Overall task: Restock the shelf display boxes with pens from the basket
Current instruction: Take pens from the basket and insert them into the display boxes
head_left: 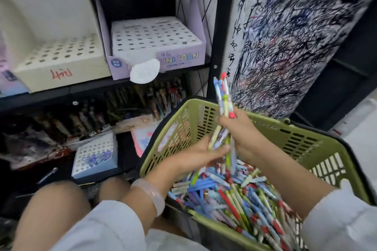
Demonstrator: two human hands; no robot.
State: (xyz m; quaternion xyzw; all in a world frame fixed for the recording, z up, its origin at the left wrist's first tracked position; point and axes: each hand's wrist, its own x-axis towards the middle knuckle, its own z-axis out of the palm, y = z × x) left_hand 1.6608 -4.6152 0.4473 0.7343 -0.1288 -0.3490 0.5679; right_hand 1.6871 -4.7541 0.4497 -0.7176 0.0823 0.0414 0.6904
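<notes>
A green plastic basket (302, 140) at the lower right is full of loose colourful pens (230, 195). Above it my right hand (242, 134) grips an upright bunch of pens (223, 98), their tops pointing up. My left hand (195, 155) reaches in from the left with its fingers at the bunch's lower ends. On the upper shelf stand a lilac "UNICORN" display box (179, 58) and a cream display box (61, 61), both with rows of bare holes. A small blue display box (94, 157) on the lower shelf holds a few purple-topped pens.
A black shelf frame post (216, 47) rises just behind the basket, with a scribbled test-paper panel (289, 43) to its right. The lower shelf carries rows of dark pens (130, 104) and a pink packet (142, 138). My knees (61, 206) are at the bottom left.
</notes>
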